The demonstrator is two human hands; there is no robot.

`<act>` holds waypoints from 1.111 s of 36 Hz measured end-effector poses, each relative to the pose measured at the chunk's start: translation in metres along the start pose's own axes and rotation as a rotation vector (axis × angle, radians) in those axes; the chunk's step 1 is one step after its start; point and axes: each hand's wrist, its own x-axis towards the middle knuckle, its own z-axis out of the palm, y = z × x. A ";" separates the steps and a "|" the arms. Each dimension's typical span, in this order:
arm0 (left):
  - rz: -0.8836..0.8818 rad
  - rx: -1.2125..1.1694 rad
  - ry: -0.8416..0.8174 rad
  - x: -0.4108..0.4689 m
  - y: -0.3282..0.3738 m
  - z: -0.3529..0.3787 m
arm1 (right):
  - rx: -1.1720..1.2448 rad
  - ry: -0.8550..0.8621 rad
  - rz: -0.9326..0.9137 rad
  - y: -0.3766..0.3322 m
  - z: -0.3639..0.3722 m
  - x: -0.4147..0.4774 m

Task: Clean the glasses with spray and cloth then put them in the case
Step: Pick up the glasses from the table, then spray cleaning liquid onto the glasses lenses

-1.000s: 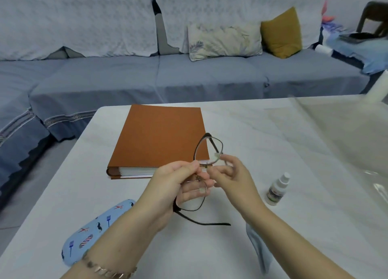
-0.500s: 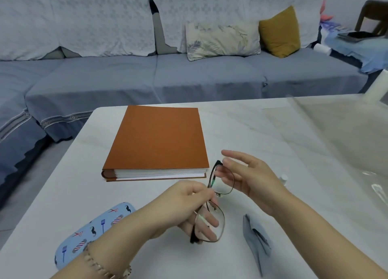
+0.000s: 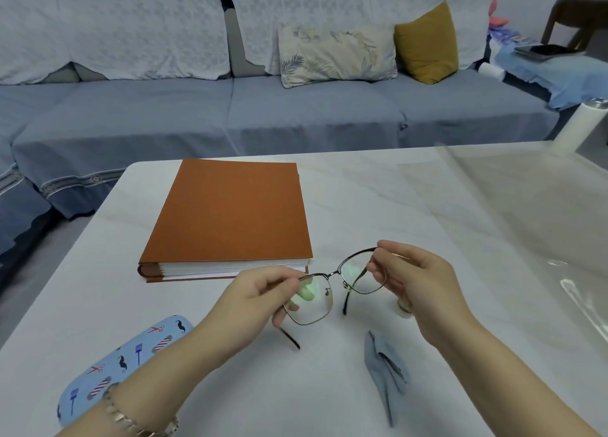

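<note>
Thin dark-framed glasses (image 3: 332,285) hang level just above the white table, lenses facing me, temples unfolded. My left hand (image 3: 260,300) pinches the frame at the left lens edge. My right hand (image 3: 414,282) pinches the frame at the right lens corner. A crumpled grey-blue cloth (image 3: 386,374) lies on the table below my right hand. The small white spray bottle (image 3: 404,310) is mostly hidden behind my right hand. The light-blue patterned case (image 3: 121,364) lies shut at the front left, partly under my left forearm.
A thick orange-covered book (image 3: 230,216) lies on the table (image 3: 362,199) behind the hands. A clear plastic sheet (image 3: 526,212) covers the table's right part. A blue sofa with cushions stands beyond the far edge.
The glasses turned from upright to level, spread between both hands. My right hand closed on the right corner of the frame. The temples now point toward me.
</note>
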 end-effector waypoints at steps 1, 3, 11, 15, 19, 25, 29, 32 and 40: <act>-0.003 -0.039 0.036 0.001 0.000 0.001 | -0.060 0.002 -0.062 -0.001 -0.002 -0.002; -0.039 -0.150 0.101 0.003 0.000 0.003 | -0.213 0.030 -0.229 -0.001 -0.011 -0.005; -0.095 -0.343 0.262 0.007 0.004 0.004 | -0.737 0.249 -0.274 0.039 -0.072 0.011; -0.125 -0.366 0.301 0.009 0.004 0.006 | -0.698 0.128 -0.160 0.061 -0.073 0.023; -0.154 -0.441 0.310 0.008 0.006 0.006 | -0.701 0.097 -0.187 0.066 -0.069 0.030; -0.202 -0.468 0.302 0.004 0.003 -0.003 | -0.371 -0.051 -0.050 0.044 -0.050 0.020; -0.195 -0.457 0.305 0.000 0.001 -0.005 | 0.194 -0.385 0.186 0.026 -0.037 0.005; -0.175 -0.457 0.300 -0.004 0.003 -0.004 | 0.456 -0.558 0.282 0.018 -0.027 -0.005; -0.163 -0.430 0.283 -0.012 0.007 -0.008 | 0.673 -0.905 0.354 0.014 -0.018 -0.017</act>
